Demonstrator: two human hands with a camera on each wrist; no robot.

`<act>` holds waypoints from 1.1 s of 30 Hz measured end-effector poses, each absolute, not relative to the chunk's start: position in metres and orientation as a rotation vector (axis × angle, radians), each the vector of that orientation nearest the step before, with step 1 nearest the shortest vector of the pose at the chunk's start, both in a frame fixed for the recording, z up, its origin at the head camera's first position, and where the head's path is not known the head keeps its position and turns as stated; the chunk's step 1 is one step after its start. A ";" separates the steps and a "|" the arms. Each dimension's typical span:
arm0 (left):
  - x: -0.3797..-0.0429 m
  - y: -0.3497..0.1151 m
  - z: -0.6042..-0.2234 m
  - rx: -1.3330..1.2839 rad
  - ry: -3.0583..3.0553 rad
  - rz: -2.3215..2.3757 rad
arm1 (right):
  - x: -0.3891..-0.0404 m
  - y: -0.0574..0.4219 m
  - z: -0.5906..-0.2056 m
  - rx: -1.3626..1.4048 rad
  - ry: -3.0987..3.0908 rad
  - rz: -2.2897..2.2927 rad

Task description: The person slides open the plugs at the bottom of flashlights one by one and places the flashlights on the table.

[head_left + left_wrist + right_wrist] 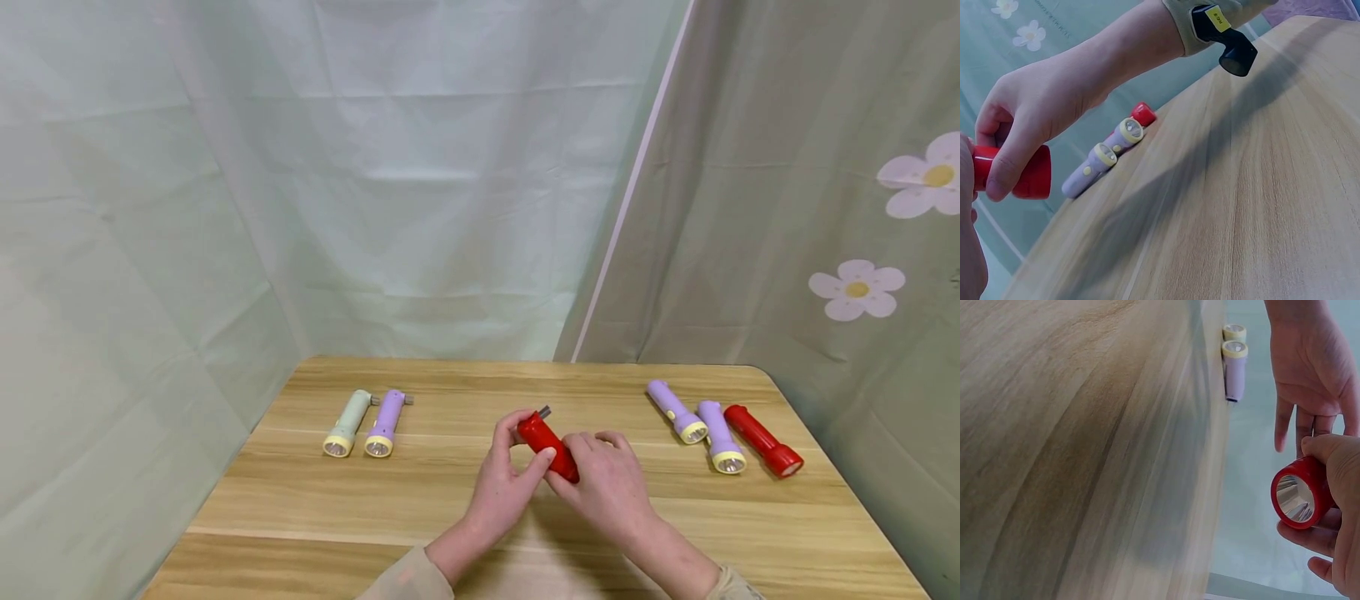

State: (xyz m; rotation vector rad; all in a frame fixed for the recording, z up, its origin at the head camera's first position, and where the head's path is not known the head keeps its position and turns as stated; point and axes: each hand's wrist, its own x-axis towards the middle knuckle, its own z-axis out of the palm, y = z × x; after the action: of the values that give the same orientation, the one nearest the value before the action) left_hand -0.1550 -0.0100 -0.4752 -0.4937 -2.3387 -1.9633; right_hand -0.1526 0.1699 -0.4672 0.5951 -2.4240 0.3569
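Both hands hold a red flashlight [543, 438] above the middle of the wooden table. Two grey plug prongs [544, 412] stick out of its tail end. My left hand [502, 485] grips the tail half, with the thumb lying along the red body. Around the head end, my right hand [611, 485] curls its fingers and hides much of it in the head view. The right wrist view shows the flashlight's round lens [1295, 499] and silver reflector, with the right thumb on top of the red rim.
On the table's left lie a mint flashlight [348, 423] and a purple flashlight [387, 423], both with prongs out. At the right are two purple flashlights [677, 412] [722, 437] and another red flashlight [763, 442]. Pale curtains [450, 183] hang behind the table [315, 517].
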 end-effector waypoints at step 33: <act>-0.157 0.003 -0.472 -0.290 -2.242 -2.229 | -0.159 0.165 -0.456 0.561 -2.397 0.400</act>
State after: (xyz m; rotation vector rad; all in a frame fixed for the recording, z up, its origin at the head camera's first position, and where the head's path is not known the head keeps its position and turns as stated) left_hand -0.1573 0.0031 -0.4716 -0.2904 -2.2416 -2.2294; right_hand -0.1586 0.1646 -0.4559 0.5611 -2.3966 0.3996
